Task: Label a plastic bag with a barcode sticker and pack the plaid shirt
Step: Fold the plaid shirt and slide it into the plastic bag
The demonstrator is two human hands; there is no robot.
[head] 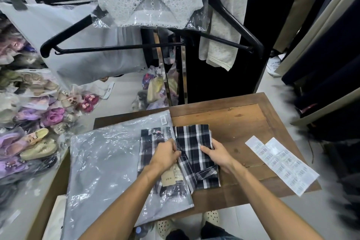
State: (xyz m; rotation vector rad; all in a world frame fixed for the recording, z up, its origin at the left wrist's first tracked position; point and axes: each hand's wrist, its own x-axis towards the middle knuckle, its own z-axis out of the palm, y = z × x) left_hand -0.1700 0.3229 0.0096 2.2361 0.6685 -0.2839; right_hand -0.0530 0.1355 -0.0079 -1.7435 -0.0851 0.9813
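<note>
Plaid shirt (194,154), folded, lies mid-tabletop; its left part is already under clear film, right part bare. Judged: packing under way, shirt about half in. Plastic bag (109,161) covers the tabletop's left edge; barcode sticker (163,119) at its far corner, so labelling looks done. Left hand (165,157) pinches the bag mouth and shirt edge. Right hand (216,152) grips the shirt's right edge. Barcode sheets (282,163) near the right edge.

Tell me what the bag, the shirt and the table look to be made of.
Plastic bag: thin clear film, glossy, going by its crinkles and glare. Plaid shirt: woven cloth, probably cotton, matte, with soft folds and a stitched hem. Table: brown wood, grain and plank seams showing, low sheen.
</note>
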